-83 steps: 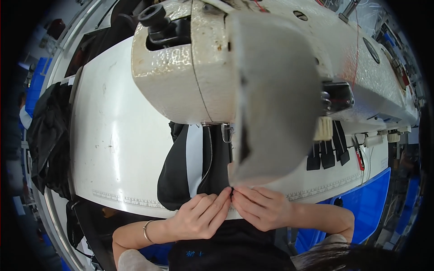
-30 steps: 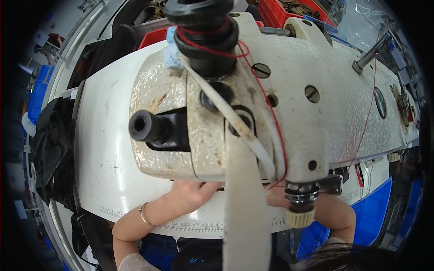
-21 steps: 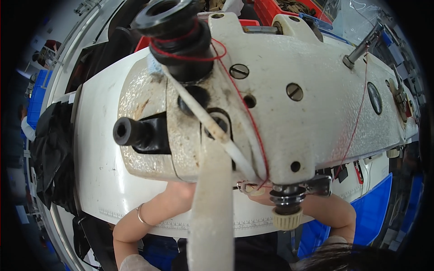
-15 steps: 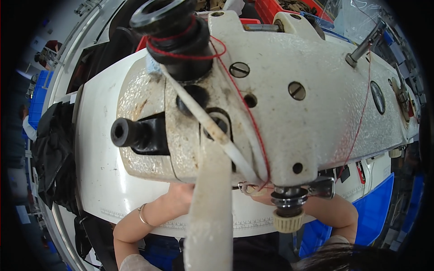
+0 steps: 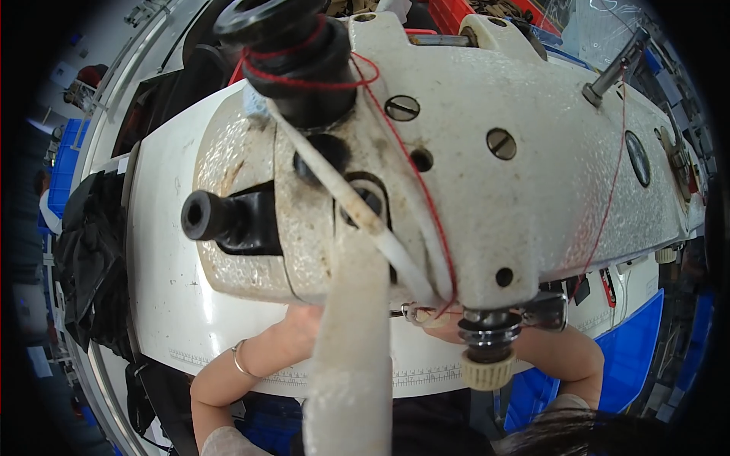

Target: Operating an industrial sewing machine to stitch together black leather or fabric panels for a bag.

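Hands: both forearms reach under the cream, chipped-enamel sewing machine head (image 5: 456,175); left hand (image 5: 304,327) mostly hidden, right hand wholly hidden, grip impossible to tell.
Worktop: white worktop (image 5: 163,304) carries the machine.
Thread: red thread (image 5: 426,197) runs down toward the needle.
Far: black fabric heap (image 5: 91,258) waits left.

The single head view looks steeply down from very near the sewing machine head (image 5: 456,167), which fills the centre; the table (image 5: 163,304) edge lies toward 6 o'clock.
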Available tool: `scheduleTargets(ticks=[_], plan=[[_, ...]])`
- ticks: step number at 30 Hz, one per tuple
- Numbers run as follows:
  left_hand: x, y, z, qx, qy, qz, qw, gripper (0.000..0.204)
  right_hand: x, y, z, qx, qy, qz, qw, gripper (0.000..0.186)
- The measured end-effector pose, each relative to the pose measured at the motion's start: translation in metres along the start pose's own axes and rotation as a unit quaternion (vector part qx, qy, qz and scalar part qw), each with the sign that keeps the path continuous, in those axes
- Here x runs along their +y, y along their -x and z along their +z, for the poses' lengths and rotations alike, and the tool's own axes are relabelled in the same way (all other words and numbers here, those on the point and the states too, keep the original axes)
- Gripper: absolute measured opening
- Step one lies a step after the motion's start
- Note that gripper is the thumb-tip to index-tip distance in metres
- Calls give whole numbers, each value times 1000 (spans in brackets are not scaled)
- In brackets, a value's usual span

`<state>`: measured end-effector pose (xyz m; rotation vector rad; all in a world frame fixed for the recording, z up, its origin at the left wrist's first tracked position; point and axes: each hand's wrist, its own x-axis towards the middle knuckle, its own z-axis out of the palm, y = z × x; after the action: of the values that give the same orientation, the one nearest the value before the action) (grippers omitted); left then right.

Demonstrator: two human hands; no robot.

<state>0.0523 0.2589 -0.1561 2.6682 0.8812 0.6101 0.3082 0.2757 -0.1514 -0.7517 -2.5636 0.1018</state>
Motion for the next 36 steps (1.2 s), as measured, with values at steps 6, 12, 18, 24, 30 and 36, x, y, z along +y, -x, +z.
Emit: scheduleTargets(ticks=[6, 12, 18, 24, 30, 36], plan=[[5, -3, -6, -56, -6, -53, 997, 33, 0, 0, 1, -12, 21, 1, 1000, 15], [3, -8, -6, -26, 17, -64, 997, 32, 5, -3, -2, 22, -16, -21, 999, 14], [7, -26, -13, 38, 72, -62, 995, 29, 15, -7, 8, 125, -143, 160, 969, 19], [4, -32, -8, 53, 80, -43, 994, 25, 14, -10, -21, -15, -211, 267, 940, 23], [1, -30, -5, 90, 43, -18, 995, 20, 2, -18, 0, -22, -116, 131, 984, 28], [-4, -48, -26, 52, -23, -92, 994, 22, 2, -26, -28, -19, -139, 149, 979, 32]])
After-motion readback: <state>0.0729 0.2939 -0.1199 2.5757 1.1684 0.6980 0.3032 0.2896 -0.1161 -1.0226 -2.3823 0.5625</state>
